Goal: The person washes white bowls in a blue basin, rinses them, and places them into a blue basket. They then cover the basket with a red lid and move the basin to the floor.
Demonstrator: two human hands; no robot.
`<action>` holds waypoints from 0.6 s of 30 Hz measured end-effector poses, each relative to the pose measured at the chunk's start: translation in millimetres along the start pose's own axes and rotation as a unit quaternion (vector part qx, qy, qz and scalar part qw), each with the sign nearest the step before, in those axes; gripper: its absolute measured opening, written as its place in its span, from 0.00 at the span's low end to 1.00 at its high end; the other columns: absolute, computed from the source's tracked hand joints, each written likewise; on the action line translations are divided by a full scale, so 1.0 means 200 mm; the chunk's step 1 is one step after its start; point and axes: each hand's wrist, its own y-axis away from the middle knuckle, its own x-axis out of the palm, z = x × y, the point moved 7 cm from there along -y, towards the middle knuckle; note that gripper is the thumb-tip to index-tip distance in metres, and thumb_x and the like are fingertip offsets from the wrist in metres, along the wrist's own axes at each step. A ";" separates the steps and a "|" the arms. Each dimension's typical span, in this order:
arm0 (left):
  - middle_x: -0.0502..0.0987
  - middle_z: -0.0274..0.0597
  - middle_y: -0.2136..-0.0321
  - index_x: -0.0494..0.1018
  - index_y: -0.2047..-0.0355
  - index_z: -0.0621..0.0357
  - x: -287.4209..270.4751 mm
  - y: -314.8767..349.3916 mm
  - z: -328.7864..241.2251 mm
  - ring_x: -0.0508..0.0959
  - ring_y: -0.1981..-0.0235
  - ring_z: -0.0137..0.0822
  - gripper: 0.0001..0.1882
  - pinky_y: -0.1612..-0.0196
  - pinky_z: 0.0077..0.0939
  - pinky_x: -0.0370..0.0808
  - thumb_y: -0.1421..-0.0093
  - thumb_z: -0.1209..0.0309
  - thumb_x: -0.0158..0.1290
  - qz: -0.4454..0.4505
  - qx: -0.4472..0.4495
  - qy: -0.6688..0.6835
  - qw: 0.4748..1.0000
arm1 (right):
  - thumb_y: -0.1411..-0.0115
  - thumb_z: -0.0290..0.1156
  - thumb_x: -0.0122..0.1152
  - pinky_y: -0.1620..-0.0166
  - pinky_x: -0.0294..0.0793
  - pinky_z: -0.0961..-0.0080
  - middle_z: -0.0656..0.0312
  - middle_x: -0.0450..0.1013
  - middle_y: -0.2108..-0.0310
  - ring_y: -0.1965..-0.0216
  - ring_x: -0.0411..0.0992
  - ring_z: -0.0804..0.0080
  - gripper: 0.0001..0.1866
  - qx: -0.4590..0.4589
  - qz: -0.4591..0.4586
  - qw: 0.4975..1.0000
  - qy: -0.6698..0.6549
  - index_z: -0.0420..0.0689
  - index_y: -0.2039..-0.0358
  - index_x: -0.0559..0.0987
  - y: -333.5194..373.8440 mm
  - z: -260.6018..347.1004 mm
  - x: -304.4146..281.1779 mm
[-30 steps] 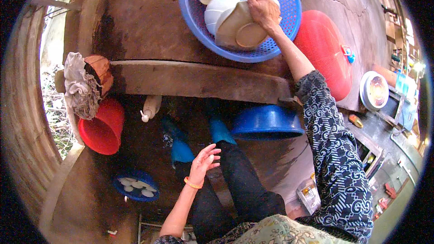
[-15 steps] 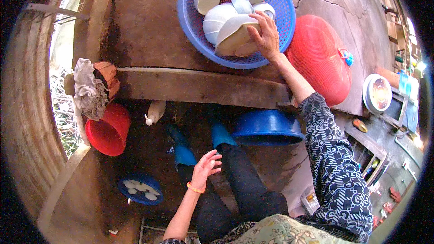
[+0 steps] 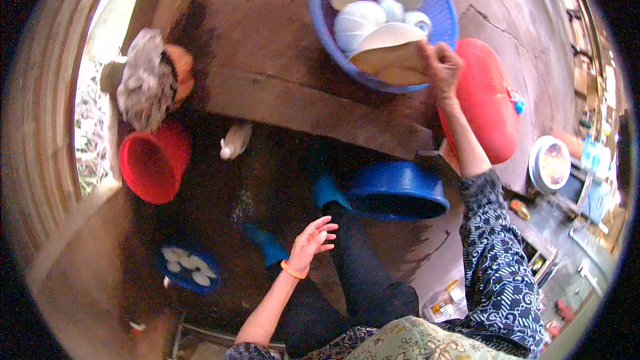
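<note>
My right hand [image 3: 443,72] is closed at the near right side of a blue woven plastic basket [image 3: 319,10]. Its fingertips pinch the right edge of a large pale bowl-like vessel [image 3: 390,60] with a tan surface. Blur and the knuckles partly hide the grip. Behind that vessel, several upturned white bowls [image 3: 360,23] lie in the basket, along with a small cup [image 3: 419,21]. Low in front of my legs, my left hand [image 3: 312,243] hangs palm inward with fingers spread, holding nothing. An orange band circles its wrist.
A red mesh food cover [image 3: 481,103] lies right of the basket. Below the raised ledge stand a tilted blue basin [image 3: 398,190] and a red bucket [image 3: 150,167]. At lower left sits a blue basin [image 3: 200,281] holding several white pieces. A grey cloth [image 3: 143,83] hangs at left.
My right hand has slid from the top of the bowl-like vessel to its right edge, and its fingers have closed. The whole view has shifted. My left hand stays low and spread.
</note>
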 end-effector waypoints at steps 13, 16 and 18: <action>0.72 0.37 0.50 0.61 0.41 0.52 -0.38 0.36 0.33 0.73 0.56 0.27 0.24 0.54 0.25 0.74 0.36 0.62 0.48 -0.042 0.103 0.161 0.981 | 0.36 0.51 0.50 0.64 0.69 0.80 0.65 0.76 0.69 0.68 0.68 0.80 0.26 0.192 -0.028 0.980 0.046 0.38 0.65 0.81 0.18 -0.19 0.36; 0.72 0.37 0.50 0.61 0.41 0.52 -0.40 0.45 0.43 0.73 0.56 0.27 0.24 0.54 0.26 0.74 0.36 0.62 0.48 -0.054 0.128 0.179 0.974 | 0.42 0.42 0.54 0.62 0.72 0.68 0.55 0.77 0.68 0.69 0.72 0.68 0.18 0.210 -0.091 0.965 0.127 0.38 0.63 0.79 0.17 -0.22 0.27; 0.71 0.38 0.50 0.61 0.41 0.53 -0.49 0.49 0.48 0.73 0.56 0.29 0.25 0.53 0.27 0.75 0.37 0.61 0.49 -0.058 0.136 0.194 0.970 | 0.42 0.43 0.55 0.62 0.72 0.68 0.54 0.77 0.66 0.67 0.72 0.67 0.20 0.198 -0.115 0.968 0.101 0.38 0.61 0.77 0.13 -0.15 0.20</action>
